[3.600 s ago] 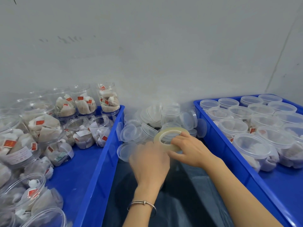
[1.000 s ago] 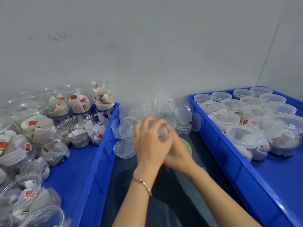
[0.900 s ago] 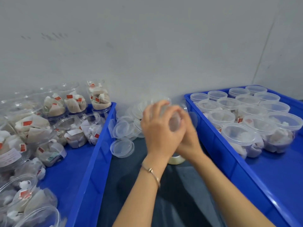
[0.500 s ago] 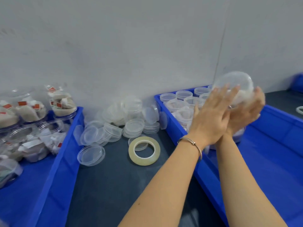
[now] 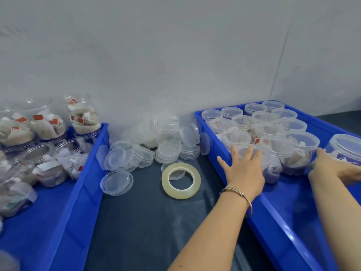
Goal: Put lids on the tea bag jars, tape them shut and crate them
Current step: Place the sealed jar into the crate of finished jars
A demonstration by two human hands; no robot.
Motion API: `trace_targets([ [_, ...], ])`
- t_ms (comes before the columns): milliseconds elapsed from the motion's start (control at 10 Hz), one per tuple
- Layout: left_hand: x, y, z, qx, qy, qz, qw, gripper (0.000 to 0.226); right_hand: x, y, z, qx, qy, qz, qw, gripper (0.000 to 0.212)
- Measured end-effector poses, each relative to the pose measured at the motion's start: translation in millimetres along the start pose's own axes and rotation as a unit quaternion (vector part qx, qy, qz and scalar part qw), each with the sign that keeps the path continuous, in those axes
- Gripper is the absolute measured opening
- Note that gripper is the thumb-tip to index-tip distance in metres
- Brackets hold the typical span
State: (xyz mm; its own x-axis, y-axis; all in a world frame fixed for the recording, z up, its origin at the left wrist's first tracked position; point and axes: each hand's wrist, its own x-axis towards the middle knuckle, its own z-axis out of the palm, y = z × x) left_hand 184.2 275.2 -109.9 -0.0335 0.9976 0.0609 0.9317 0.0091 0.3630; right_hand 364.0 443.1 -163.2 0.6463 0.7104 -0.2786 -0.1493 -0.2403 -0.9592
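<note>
A lidded tea bag jar (image 5: 346, 148) stands at the right edge, inside the right blue crate (image 5: 273, 218). My right hand (image 5: 332, 169) holds its lower side, thumb up against its left wall; the fingertips run out of frame. My left hand (image 5: 244, 169) is open with fingers spread, touching a lidded jar (image 5: 252, 151) in the front row of several lidded jars. A roll of clear tape (image 5: 181, 180) lies flat on the dark table. Loose clear lids (image 5: 117, 182) are heaped by the wall. The left blue crate (image 5: 82, 194) holds several open jars of tea bags (image 5: 46, 128).
A grey wall closes the back. The dark table surface (image 5: 148, 222) runs between the two crates. The near part of the right crate's floor (image 5: 297, 208) shows bare blue. A bracelet sits on my left wrist.
The taped jar went from the table middle, up over the right crate, and down into it at the right. The tape roll was left on the table. The view swung right.
</note>
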Motion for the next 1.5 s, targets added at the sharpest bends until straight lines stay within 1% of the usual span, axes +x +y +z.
trace_targets([
  [100,0.4,0.9,3.8,-0.012,-0.002,-0.009,1.000,0.064,-0.5,-3.0,-1.6,0.023,0.066,-0.033,0.997,0.090],
  [200,0.5,2.3,4.5,-0.011,-0.004,-0.013,1.000,0.064,2.5,-8.0,2.7,0.070,0.036,-0.037,0.996,0.069],
  [300,2.2,6.4,5.1,0.001,0.002,-0.023,1.000,0.064,1.7,-15.6,1.8,0.108,-0.010,-0.027,0.994,0.051],
  [400,6.7,8.2,6.9,-0.006,-0.003,-0.036,0.999,0.063,5.7,-17.2,8.8,0.121,-0.060,0.016,0.991,0.059],
  [500,10.3,3.8,5.1,0.011,-0.020,-0.026,0.999,0.061,8.1,-16.0,10.9,0.077,-0.101,0.004,0.992,0.062],
  [600,19.2,0.8,2.5,0.011,-0.044,-0.011,0.999,0.060,10.6,-23.3,2.4,0.055,-0.172,0.010,0.983,0.063],
  [700,23.5,1.5,3.6,-0.014,-0.050,-0.016,0.999,0.061,11.1,-29.9,-3.1,0.036,-0.206,0.023,0.978,0.057],
  [800,22.8,-1.6,5.2,-0.029,-0.045,-0.018,0.998,0.068,14.0,-35.2,2.5,-0.015,-0.132,0.008,0.991,0.064],
  [900,16.1,-6.2,5.3,-0.063,-0.030,-0.018,0.997,0.077,2.8,-41.3,11.2,-0.058,-0.003,-0.090,0.994,0.068],
  [1000,2.7,-26.1,-3.8,-0.167,0.070,-0.035,0.983,0.061,-47.2,-60.0,31.9,-0.088,0.005,-0.392,0.916,0.062],
  [1100,-6.0,-48.6,-13.9,-0.206,0.160,-0.047,0.964,0.036,-94.6,-74.1,48.2,-0.078,-0.020,-0.509,0.857,0.053],
  [1200,-27.8,-78.1,-31.7,-0.261,0.228,-0.087,0.934,0.030,-181.7,-78.1,73.6,-0.042,-0.147,-0.537,0.830,0.042],
  [1300,-46.0,-97.2,-46.7,-0.298,0.279,-0.124,0.904,0.032,-245.9,-57.4,88.9,-0.054,-0.261,-0.551,0.791,0.037],
  [1400,-83.6,-133.1,-70.0,-0.312,0.362,-0.175,0.861,0.034,-332.7,-9.4,101.5,-0.050,-0.402,-0.555,0.727,0.032],
  [1500,-114.5,-159.6,-85.8,-0.282,0.408,-0.222,0.839,0.036,-378.7,22.1,102.4,-0.038,-0.478,-0.525,0.703,0.030],
])
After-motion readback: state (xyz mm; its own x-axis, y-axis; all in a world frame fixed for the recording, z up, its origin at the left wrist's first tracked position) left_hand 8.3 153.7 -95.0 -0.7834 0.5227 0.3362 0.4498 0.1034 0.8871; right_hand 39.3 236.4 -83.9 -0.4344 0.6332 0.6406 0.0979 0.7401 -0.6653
